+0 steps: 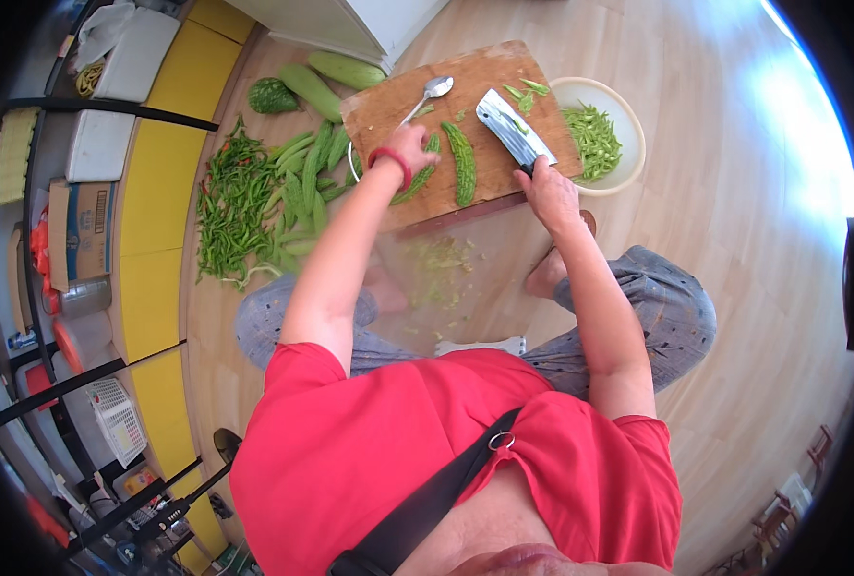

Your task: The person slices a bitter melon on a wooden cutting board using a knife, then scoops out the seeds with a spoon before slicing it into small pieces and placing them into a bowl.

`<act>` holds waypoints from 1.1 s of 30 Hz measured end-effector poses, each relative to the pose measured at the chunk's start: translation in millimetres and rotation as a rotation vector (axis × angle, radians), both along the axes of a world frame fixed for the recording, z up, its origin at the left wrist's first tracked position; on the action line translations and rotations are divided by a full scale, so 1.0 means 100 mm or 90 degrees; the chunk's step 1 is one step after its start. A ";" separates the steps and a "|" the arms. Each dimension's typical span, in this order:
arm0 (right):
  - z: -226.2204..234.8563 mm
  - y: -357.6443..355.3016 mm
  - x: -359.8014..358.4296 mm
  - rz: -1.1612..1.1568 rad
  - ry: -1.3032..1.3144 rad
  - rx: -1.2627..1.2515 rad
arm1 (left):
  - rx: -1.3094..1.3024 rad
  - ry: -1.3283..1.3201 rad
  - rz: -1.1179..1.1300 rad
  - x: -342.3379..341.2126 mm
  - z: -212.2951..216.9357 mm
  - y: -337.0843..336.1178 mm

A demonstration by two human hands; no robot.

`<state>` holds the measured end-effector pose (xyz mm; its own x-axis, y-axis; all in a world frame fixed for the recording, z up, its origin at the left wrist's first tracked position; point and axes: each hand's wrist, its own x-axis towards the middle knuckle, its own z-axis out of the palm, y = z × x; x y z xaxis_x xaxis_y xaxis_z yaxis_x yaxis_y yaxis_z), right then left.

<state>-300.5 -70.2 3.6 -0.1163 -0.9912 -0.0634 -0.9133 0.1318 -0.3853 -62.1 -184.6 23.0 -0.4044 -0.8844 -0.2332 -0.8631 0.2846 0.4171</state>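
A wooden cutting board (504,69) lies on the floor in front of me. My right hand (551,197) grips the dark handle of a cleaver (509,127), its broad blade lying over the board's right part with green bits on it. My left hand (406,154), with a red band at the wrist, has its fingers on a bitter melon (414,184) at the board's left side; they partly cover it. Another bitter melon piece (458,163) rests alone mid-board. A metal spoon (437,87) lies just beyond my left hand. Cut green pieces (523,96) sit near the far right corner.
Right of the board, a pale basin (635,144) holds green slices (592,142). Green chilies (235,206), several bitter melons (310,178) and large pale-green gourds (312,91) lie on the floor at left. Scraps (441,269) lie before my feet. Shelving with yellow panels (163,192) lines the left.
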 end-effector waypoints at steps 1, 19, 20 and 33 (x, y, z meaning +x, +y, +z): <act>-0.02 0.00 0.00 0.000 -0.003 -0.001 | -0.010 -0.019 -0.001 0.09 -0.05 0.13; -0.01 -0.01 -0.03 -0.002 -0.019 -0.024 | -0.041 0.251 0.408 -0.69 -0.38 0.50; 0.03 0.00 0.00 -0.013 -0.036 -0.011 | -0.039 0.253 0.400 -0.68 -0.46 0.49; 0.35 0.15 0.21 0.026 -0.313 0.155 | -0.269 0.179 0.190 -0.48 -0.43 0.69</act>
